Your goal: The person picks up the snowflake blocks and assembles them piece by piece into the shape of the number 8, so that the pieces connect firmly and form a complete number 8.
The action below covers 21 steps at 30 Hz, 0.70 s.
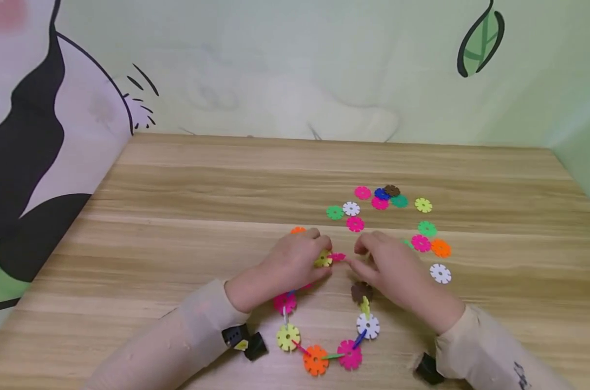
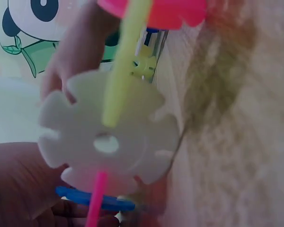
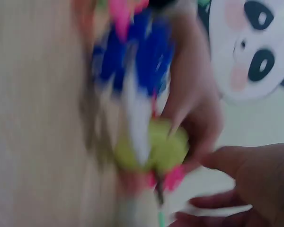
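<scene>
Slotted plastic snowflake discs are joined edge to edge into a curved chain on the table. My left hand [image 1: 295, 260] grips the chain near a yellow disc [image 1: 323, 258], which has a pink disc [image 1: 338, 257] slotted in edge-on. Just right of that pink disc is my right hand [image 1: 397, 265], thumb and fingers apart, thumb tip close to it; whether they touch I cannot tell. The chain's other end is a brown disc [image 1: 361, 292] under my right hand. A white disc [image 2: 109, 132] fills the left wrist view. A blue disc [image 3: 132, 54] shows blurred in the right wrist view.
Loose discs lie beyond and right of my hands, among them a green disc [image 1: 335, 212], a white disc [image 1: 440, 273] and an orange disc [image 1: 441, 248]. A painted wall [image 1: 275, 70] stands behind the wooden table [image 1: 177, 179].
</scene>
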Each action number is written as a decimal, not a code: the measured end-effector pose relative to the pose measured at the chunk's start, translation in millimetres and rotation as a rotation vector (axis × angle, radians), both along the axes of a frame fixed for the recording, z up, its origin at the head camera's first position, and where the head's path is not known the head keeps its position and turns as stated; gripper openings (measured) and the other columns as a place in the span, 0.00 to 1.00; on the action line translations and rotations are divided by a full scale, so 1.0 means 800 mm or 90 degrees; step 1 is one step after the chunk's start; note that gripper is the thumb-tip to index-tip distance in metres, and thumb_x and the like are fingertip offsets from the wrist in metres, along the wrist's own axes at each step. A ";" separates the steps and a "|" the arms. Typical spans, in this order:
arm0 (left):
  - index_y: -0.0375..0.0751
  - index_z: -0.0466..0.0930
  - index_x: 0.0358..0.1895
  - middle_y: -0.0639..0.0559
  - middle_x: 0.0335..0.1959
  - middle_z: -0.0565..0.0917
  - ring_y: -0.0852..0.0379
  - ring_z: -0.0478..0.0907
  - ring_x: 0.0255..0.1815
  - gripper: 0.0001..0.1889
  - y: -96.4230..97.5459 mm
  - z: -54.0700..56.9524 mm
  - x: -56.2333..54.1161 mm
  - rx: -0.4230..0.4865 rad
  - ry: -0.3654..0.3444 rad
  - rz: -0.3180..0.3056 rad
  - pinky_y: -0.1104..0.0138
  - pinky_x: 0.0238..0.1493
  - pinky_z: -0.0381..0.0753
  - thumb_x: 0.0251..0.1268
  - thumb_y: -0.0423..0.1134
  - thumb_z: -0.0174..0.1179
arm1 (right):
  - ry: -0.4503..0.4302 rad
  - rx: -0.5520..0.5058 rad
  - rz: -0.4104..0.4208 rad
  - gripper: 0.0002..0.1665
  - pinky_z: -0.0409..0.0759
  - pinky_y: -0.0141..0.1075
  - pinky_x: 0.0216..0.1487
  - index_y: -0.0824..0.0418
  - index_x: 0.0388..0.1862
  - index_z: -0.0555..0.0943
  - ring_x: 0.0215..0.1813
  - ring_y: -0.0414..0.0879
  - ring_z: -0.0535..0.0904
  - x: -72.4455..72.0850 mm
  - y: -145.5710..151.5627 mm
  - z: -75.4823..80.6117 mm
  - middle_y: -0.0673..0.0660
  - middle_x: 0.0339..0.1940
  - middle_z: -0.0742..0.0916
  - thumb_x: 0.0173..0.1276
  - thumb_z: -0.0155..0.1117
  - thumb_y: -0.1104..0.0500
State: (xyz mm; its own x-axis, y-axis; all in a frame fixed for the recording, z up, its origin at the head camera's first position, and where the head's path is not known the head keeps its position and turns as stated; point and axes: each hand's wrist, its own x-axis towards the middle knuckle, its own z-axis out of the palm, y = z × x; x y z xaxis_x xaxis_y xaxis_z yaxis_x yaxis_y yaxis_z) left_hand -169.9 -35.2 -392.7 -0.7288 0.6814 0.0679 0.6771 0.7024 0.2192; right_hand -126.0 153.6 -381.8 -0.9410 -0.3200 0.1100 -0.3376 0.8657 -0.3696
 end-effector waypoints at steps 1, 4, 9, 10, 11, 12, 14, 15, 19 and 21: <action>0.43 0.81 0.49 0.51 0.39 0.81 0.58 0.76 0.32 0.20 0.000 -0.001 0.000 0.001 0.000 -0.006 0.67 0.36 0.78 0.58 0.51 0.66 | -0.016 0.030 -0.024 0.18 0.71 0.32 0.24 0.58 0.33 0.78 0.23 0.42 0.72 0.010 0.000 0.004 0.51 0.24 0.80 0.61 0.67 0.44; 0.45 0.81 0.50 0.52 0.41 0.81 0.57 0.77 0.40 0.19 0.001 -0.003 -0.001 0.020 0.015 -0.032 0.64 0.46 0.77 0.59 0.50 0.66 | -0.065 0.118 -0.060 0.27 0.62 0.32 0.16 0.55 0.28 0.74 0.16 0.41 0.66 0.036 -0.003 0.009 0.48 0.16 0.74 0.54 0.69 0.34; 0.45 0.85 0.42 0.53 0.38 0.83 0.56 0.80 0.40 0.11 0.000 -0.005 -0.003 0.048 0.033 -0.067 0.63 0.46 0.77 0.61 0.45 0.65 | -0.071 0.169 -0.059 0.22 0.61 0.32 0.16 0.58 0.32 0.75 0.16 0.41 0.66 0.048 -0.009 0.004 0.48 0.16 0.73 0.56 0.70 0.42; 0.45 0.85 0.41 0.53 0.37 0.83 0.56 0.80 0.39 0.09 0.000 -0.004 -0.003 0.050 0.030 -0.077 0.64 0.45 0.77 0.61 0.44 0.65 | -0.068 0.163 -0.057 0.21 0.63 0.31 0.16 0.59 0.34 0.76 0.17 0.41 0.67 0.047 -0.009 0.003 0.48 0.17 0.75 0.57 0.70 0.44; 0.45 0.85 0.40 0.53 0.36 0.83 0.57 0.80 0.38 0.08 -0.001 -0.005 -0.004 0.052 0.025 -0.088 0.65 0.44 0.78 0.61 0.42 0.65 | -0.066 0.156 -0.054 0.19 0.65 0.31 0.17 0.60 0.36 0.77 0.18 0.41 0.68 0.046 -0.009 0.002 0.49 0.19 0.77 0.58 0.70 0.47; 0.45 0.85 0.40 0.54 0.35 0.83 0.58 0.80 0.37 0.07 -0.001 -0.005 -0.004 0.054 0.015 -0.100 0.66 0.43 0.78 0.62 0.41 0.64 | -0.068 0.144 -0.052 0.19 0.67 0.31 0.18 0.61 0.39 0.78 0.20 0.41 0.70 0.044 -0.008 0.002 0.50 0.21 0.79 0.59 0.69 0.49; 0.45 0.86 0.39 0.54 0.34 0.84 0.59 0.79 0.35 0.05 -0.003 -0.005 -0.004 0.060 -0.001 -0.122 0.67 0.42 0.78 0.62 0.39 0.64 | -0.067 0.122 -0.045 0.19 0.73 0.32 0.21 0.63 0.43 0.79 0.23 0.41 0.74 0.042 -0.006 0.002 0.53 0.26 0.83 0.60 0.69 0.51; 0.45 0.86 0.39 0.54 0.34 0.84 0.60 0.79 0.35 0.05 -0.004 -0.005 -0.004 0.062 -0.005 -0.130 0.68 0.42 0.78 0.63 0.39 0.63 | -0.063 0.108 -0.040 0.19 0.76 0.33 0.24 0.63 0.45 0.80 0.25 0.42 0.77 0.041 -0.006 0.001 0.54 0.29 0.85 0.60 0.69 0.52; 0.46 0.85 0.39 0.55 0.34 0.84 0.61 0.79 0.35 0.05 -0.007 -0.004 -0.001 0.065 -0.026 -0.141 0.69 0.41 0.78 0.63 0.38 0.62 | -0.048 0.063 -0.021 0.19 0.83 0.39 0.36 0.63 0.49 0.80 0.34 0.45 0.81 0.038 -0.004 0.000 0.56 0.37 0.86 0.62 0.68 0.55; 0.46 0.85 0.39 0.55 0.35 0.84 0.61 0.79 0.35 0.05 -0.008 -0.003 0.001 0.064 -0.031 -0.146 0.70 0.40 0.78 0.63 0.38 0.62 | -0.039 0.052 -0.016 0.19 0.83 0.40 0.38 0.63 0.50 0.80 0.36 0.45 0.82 0.037 -0.004 -0.002 0.56 0.38 0.86 0.63 0.67 0.55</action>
